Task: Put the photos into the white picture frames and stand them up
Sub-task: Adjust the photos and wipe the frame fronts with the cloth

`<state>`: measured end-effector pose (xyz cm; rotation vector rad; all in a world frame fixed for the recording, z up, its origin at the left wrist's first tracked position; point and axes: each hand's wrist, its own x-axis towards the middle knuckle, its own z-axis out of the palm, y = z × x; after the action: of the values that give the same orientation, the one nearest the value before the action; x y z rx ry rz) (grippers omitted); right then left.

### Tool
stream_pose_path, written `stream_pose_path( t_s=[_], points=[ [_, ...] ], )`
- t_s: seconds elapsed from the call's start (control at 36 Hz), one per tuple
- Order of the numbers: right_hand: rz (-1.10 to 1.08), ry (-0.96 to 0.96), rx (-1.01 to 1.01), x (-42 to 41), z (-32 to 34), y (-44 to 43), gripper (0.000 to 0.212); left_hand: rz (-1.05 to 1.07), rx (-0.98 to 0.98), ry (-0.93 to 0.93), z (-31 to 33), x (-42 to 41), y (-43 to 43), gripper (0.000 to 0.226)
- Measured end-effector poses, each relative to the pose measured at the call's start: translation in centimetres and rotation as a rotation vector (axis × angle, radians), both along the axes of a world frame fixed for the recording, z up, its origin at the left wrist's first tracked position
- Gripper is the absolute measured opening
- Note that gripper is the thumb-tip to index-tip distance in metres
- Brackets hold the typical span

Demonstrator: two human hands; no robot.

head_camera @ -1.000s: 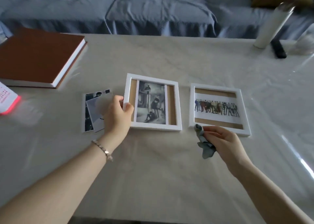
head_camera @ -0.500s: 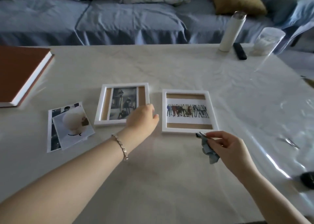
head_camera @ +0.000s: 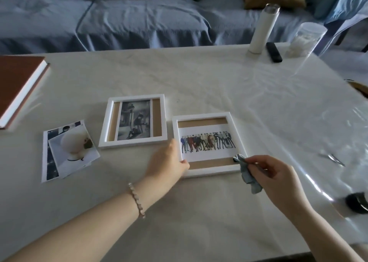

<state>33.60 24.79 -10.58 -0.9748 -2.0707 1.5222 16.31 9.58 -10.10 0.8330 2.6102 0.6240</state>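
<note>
Now, from the head camera, two white frames are lying flat and face up, side by side near the middle of the table [head_camera: 199, 78]. The left-hand frame [head_camera: 131, 143] is holding a black-and-white photo [head_camera: 135, 120], and the right-hand frame [head_camera: 209, 115] is holding a group photo [head_camera: 207, 142] of a row of standing figures. The left hand [head_camera: 169, 162] is gripping the right-hand frame at its lower left corner, the thumb lying over the rim; the fingers are hiding behind the hand. The right hand [head_camera: 278, 178] is pinching a grey-blue cloth [head_camera: 249, 174], whose tip is touching the frame's lower right corner. Loose photos [head_camera: 67, 150] are lying overlapped just left of the left-hand frame. A brown book [head_camera: 18, 86] is sitting at the table's left edge, and a white bottle [head_camera: 262, 29] is standing beside a black remote [head_camera: 273, 51] at the far side, in front of a blue sofa [head_camera: 139, 23].
</note>
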Motion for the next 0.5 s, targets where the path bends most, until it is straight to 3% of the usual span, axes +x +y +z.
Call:
stream_pose_path(
  t_s=[0.14,0.31,0.44,0.5],
  points=[
    [0.044,-0.017,0.111,0.1,0.4,-0.8,0.026,-0.105,-0.062,-0.005,0.2,2.3,-3.5,0.048],
    [0.067,-0.063,0.219,0.2,0.7,-1.0,0.028,-0.283,-0.145,0.200,0.1,1.9,-3.9,0.066],
    [0.027,-0.045,0.231,0.0,0.4,-0.6,0.033,-0.461,-0.260,0.156,0.0,0.4,-1.7,0.096],
    [0.022,-0.046,0.251,-0.1,0.2,-0.5,0.022,-0.455,-0.309,0.117,-0.2,-0.2,-1.0,0.097]
  ],
)
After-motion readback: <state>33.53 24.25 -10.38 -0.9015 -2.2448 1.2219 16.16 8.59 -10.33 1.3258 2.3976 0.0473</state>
